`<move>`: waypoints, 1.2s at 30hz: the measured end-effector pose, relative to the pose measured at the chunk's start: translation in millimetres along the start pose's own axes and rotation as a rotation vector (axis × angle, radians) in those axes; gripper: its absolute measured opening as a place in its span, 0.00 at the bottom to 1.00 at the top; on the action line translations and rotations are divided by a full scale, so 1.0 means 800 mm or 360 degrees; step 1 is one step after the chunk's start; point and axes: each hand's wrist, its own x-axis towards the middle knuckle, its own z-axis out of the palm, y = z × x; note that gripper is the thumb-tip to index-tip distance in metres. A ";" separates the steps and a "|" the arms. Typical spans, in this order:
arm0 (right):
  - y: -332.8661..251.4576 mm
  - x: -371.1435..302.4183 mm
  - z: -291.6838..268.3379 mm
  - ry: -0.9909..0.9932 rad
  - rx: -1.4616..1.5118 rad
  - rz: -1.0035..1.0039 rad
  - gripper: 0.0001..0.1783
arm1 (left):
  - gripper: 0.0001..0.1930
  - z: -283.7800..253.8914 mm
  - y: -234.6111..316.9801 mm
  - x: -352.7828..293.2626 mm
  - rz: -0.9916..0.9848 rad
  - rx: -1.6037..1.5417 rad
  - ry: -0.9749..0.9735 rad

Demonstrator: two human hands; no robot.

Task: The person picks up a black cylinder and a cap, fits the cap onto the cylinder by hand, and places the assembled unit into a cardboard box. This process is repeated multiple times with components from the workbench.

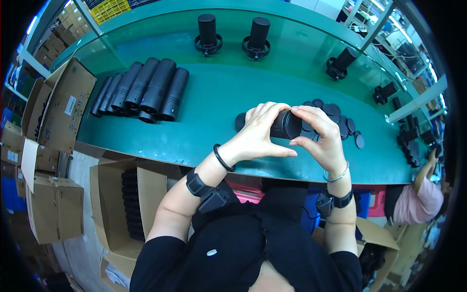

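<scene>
Left hand [260,130] grip clamped round black cylinder [282,126], right hand [321,134] at its end, closure unclear, black discs [343,128] nearby, green worktop [219,97]

From my remote seat I read this as a factory assembly workshop: the long green desk [214,97] carries matching black cylinders [159,83] stacked at ten o'clock and black units [207,30] in ring-shaped mounts at twelve. I also see cardboard boxes [48,207] crowded between eight and nine o'clock, a yellow crate [110,9] between ten and eleven, and, towards four, a co-worker in pink [416,204] reaching to more black parts [410,148].
</scene>
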 end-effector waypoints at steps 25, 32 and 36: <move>-0.026 0.011 0.007 -0.0083 -0.0391 -0.0033 0.30 | 0.31 0.010 -0.011 0.000 0.0063 0.0062 0.0187; 0.012 0.012 0.014 -0.0087 0.0792 0.0408 0.22 | 0.33 0.008 -0.014 -0.002 -0.0091 -0.0311 0.0274; 0.019 0.017 0.029 -0.0266 0.1140 0.0701 0.21 | 0.38 0.005 -0.012 -0.006 -0.0149 -0.0239 0.0275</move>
